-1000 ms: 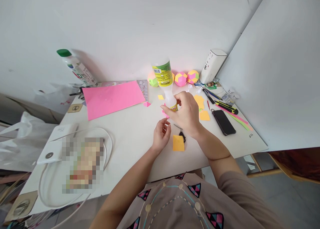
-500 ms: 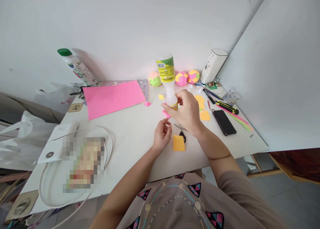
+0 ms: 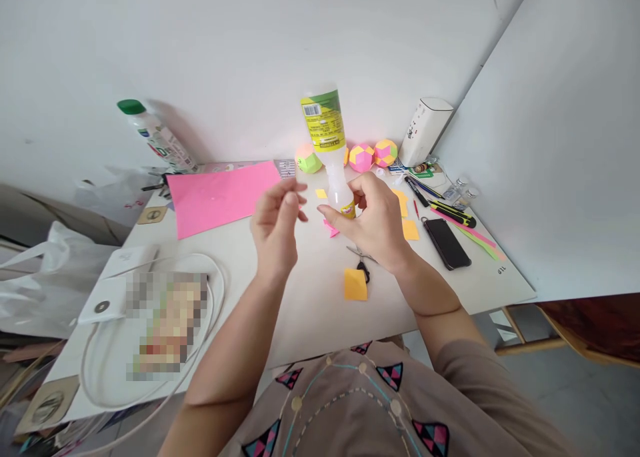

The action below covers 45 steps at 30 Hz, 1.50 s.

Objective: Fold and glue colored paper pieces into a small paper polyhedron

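Yellow-labelled, the slightly tilted bottle [image 3: 324, 124] is grasped by the right hand [image 3: 376, 222] at its lower part, near a pink piece [image 3: 330, 228]. The left hand [image 3: 276, 234], loosely curled, seems empty, though somewhat blurred.

Passable: bare white tabletop [image 3: 310, 304] between the left hand [image 3: 276, 227] and right hand [image 3: 374, 220], on their wrist side. Blocked: tall translucent plastic bottle with yellow-green label [image 3: 324, 125] rises from right hand's grip. Wristward of right hand: black-handled metal scissors [image 3: 364, 268], orange square paper [image 3: 355, 285]. Outward: flat black rectangular phone [image 3: 447, 244].
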Tool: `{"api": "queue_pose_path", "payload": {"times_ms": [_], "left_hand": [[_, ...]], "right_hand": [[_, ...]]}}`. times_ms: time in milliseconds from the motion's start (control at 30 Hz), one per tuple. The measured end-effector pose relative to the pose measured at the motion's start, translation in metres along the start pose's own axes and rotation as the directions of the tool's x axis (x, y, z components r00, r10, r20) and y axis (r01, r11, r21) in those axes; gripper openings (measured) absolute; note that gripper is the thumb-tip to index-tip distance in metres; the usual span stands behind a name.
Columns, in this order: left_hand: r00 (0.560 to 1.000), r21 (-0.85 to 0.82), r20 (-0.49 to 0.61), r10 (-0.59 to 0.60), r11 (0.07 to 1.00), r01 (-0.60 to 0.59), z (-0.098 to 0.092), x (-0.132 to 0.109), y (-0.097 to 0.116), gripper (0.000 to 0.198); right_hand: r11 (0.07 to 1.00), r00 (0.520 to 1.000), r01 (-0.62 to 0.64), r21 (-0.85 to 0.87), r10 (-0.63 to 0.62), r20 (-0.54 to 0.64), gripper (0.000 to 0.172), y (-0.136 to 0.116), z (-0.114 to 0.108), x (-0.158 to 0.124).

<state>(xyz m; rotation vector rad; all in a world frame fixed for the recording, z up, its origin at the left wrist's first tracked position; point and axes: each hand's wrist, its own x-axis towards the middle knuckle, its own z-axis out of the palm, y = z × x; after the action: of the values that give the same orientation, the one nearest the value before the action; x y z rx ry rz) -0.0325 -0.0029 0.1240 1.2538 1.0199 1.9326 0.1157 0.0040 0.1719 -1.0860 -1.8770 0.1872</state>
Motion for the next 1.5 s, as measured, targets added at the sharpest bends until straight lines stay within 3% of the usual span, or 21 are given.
{"api": "queue_pose_path", "payload": {"times_ms": [133, 200, 267, 367, 633, 1133, 1267, 1400, 1500], "left_hand": [[0.978, 0.037, 0.178, 0.111, 0.992, -0.119, 0.012, 0.044, 0.036, 0.049], [0.928, -0.025, 0.326, 0.178, 0.983, -0.18, 0.018, 0.056, 0.044, 0.061], [0.883, -0.172, 0.395, 0.252, 0.965, -0.199, 0.023, 0.062, 0.045, 0.064], [0.882, -0.3, 0.382, 0.276, 0.94, -0.164, 0.027, 0.062, 0.044, 0.052], [0.936, -0.317, 0.3, 0.183, 0.945, -0.083, 0.031, 0.054, 0.048, 0.035], [0.933, -0.137, 0.314, 0.178, 0.98, -0.141, 0.027, 0.054, 0.034, 0.05], [0.955, -0.099, 0.277, 0.111, 0.991, -0.087, 0.014, 0.048, 0.01, 0.055], [0.996, 0.042, 0.093, -0.006, 0.999, 0.002, -0.014, 0.014, -0.056, 0.046], [0.99, 0.28, -0.055, -0.126, 0.95, 0.136, -0.036, -0.019, -0.106, 0.04]], "right_hand": [[0.998, 1.0, 0.004, -0.06, -0.005, -0.023, 0.031, -0.006, 0.0, -0.002], [0.996, 1.0, 0.019, -0.091, -0.021, -0.021, 0.033, -0.007, 0.0, -0.003], [0.993, 0.999, 0.027, -0.116, -0.029, -0.015, 0.034, -0.007, 0.0, -0.004], [0.991, 1.0, 0.025, -0.131, -0.026, -0.004, 0.036, -0.006, 0.001, -0.005], [0.995, 1.0, 0.025, -0.092, -0.023, 0.016, 0.036, -0.006, 0.001, -0.007], [1.0, 0.999, -0.015, -0.026, 0.017, 0.042, 0.035, 0.003, 0.008, -0.008], [0.996, 0.998, -0.057, 0.07, 0.054, 0.045, 0.034, 0.022, 0.016, -0.001], [0.983, 0.986, -0.161, 0.093, 0.155, 0.067, 0.033, 0.081, 0.045, 0.015], [0.939, 0.94, -0.331, 0.096, 0.32, 0.119, 0.031, 0.136, 0.075, 0.028]]}}
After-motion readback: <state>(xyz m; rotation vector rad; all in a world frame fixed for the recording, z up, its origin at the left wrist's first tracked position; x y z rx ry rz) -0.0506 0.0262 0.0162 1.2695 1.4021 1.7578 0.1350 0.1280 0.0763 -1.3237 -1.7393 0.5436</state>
